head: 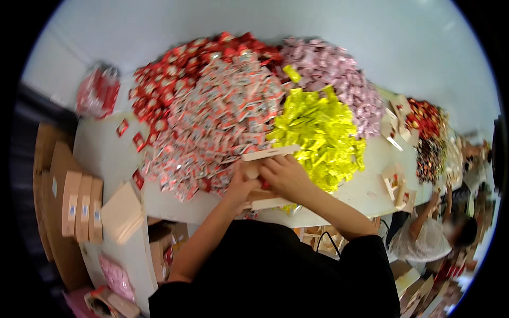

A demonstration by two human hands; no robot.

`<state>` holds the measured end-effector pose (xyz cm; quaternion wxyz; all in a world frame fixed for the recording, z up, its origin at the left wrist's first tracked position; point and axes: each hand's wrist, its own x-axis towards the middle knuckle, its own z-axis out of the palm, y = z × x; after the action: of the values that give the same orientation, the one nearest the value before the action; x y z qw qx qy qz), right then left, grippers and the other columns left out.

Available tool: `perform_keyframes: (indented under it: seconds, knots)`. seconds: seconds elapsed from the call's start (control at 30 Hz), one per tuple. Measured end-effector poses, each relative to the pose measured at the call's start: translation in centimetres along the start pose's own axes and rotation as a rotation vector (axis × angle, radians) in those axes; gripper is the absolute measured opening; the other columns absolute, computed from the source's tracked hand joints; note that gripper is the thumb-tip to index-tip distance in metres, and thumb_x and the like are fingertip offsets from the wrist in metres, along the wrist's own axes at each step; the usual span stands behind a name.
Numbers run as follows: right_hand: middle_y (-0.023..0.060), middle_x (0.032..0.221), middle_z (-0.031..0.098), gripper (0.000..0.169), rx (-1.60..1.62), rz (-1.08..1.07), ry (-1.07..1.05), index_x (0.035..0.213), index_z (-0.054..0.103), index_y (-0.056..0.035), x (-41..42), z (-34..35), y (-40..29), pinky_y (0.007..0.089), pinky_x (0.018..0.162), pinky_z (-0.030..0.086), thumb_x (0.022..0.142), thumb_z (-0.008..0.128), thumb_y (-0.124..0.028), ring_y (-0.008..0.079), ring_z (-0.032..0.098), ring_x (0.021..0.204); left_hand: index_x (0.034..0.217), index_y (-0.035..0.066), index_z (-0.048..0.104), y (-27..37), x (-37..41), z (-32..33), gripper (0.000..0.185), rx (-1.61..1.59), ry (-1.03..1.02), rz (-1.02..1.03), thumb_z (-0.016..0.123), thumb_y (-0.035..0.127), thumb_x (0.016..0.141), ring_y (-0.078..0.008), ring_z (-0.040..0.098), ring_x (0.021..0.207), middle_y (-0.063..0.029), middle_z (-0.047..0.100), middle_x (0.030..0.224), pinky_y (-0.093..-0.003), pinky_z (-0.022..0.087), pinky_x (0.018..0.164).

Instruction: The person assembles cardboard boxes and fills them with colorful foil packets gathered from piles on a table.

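Both my hands are at a small open cardboard box (270, 155) near the table's front edge. My left hand (238, 190) grips its left side. My right hand (284, 175) reaches over the box from the right with bent fingers, and a bit of red shows between the hands; whether the fingers hold it is hidden. Beyond the box lies a big heap of small white and orange-red packets (222, 107). Shiny yellow packets (318, 135) are piled to the right of it. Behind these are red packets (171, 75) on the left and pink packets (338, 75) on the right.
Flat cardboard sheets (123, 212) and several cartons (75, 206) stand at the left. A bag of red packets (98, 91) lies at the back left, a pink bag (116, 277) at the lower left. Opened boxes (395, 187) and a co-worker (425, 238) are at the right.
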<state>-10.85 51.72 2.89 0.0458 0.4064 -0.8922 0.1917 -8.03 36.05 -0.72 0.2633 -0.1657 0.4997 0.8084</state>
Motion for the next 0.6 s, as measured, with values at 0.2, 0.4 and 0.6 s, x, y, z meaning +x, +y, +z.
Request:
perform_keyframes:
  seconds: [0.2, 0.4, 0.6]
  knots:
    - [0.0089, 0.092, 0.051, 0.020, 0.186, -0.006, 0.075, 0.087, 0.055, -0.0095, -1.7, -0.1, 0.9, 0.0350, 0.069, 0.046, 0.071, 0.062, -0.021, 0.0257, 0.053, 0.085, 0.122, 0.009, 0.034, 0.2, -0.1, 0.1, 0.061, -0.088, -0.061, 0.065, 0.042, -0.007, 0.064, -0.0225, 0.054, 0.101, -0.0094, 0.048, 0.109, -0.0321, 0.052, 0.078]
    - [0.0077, 0.087, 0.050, 0.013, 0.192, -0.046, 0.079, 0.085, 0.056, -0.0054, -5.1, 1.6, 1.7, 0.0309, 0.075, 0.045, 0.074, 0.057, -0.013, 0.0243, 0.052, 0.085, 0.124, 0.008, 0.031, -1.6, 0.3, 1.5, 0.059, 0.004, -0.158, 0.012, 0.046, -0.006, 0.068, -0.0169, 0.044, 0.107, -0.0061, 0.043, 0.118, -0.0276, 0.040, 0.088]
    - [0.0098, 0.106, 0.054, 0.025, 0.366, 0.251, 0.335, 0.094, 0.059, -0.0046, -8.5, -3.3, 0.4, 0.0372, 0.083, 0.042, 0.071, 0.065, -0.014, 0.0260, 0.052, 0.098, 0.127, 0.011, 0.027, -1.6, 1.0, 2.9, 0.052, 0.020, -0.284, 0.059, 0.046, 0.000, 0.080, -0.0230, 0.049, 0.107, -0.0098, 0.043, 0.119, -0.0383, 0.046, 0.088]
